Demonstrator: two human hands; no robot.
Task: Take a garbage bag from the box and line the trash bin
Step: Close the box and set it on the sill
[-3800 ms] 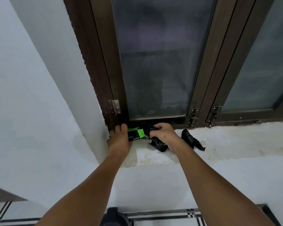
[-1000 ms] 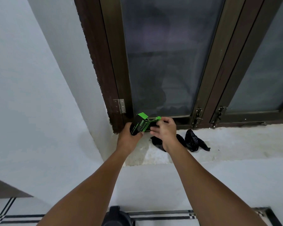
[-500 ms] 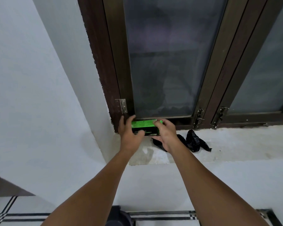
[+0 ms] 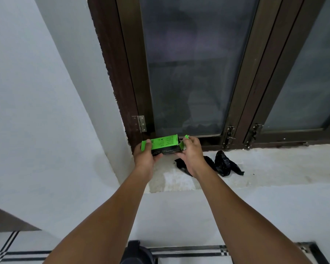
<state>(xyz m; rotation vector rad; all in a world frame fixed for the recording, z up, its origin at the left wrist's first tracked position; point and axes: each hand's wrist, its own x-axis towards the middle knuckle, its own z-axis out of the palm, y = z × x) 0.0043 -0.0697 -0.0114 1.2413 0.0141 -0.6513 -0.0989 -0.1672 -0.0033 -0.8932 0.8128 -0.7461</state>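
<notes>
At the very bottom of the view, between the forearms, a dark rounded shape [image 4: 136, 252] stands on the floor; it may be the bin, though too little of it shows to be sure, and no liner can be seen on it. Further out, both arms reach to the sill [image 4: 274, 166] under the window [image 4: 189, 73]. The left hand [image 4: 144, 156] grips the left end of the box [image 4: 164, 144], thumb over a green flap. The right hand [image 4: 191, 151] holds the right end, fingers pinching another raised flap, so the box looks open at that side and is held just above the sill. Just beyond the right wrist, crumpled black bags [image 4: 225, 164] lie loose on the sill, touching neither hand. By my reckoning the task is at an early stage: a bag seems to be out of the box, but none is in hand, and carrying it down, opening it and fitting it over the bin all remain.
</notes>
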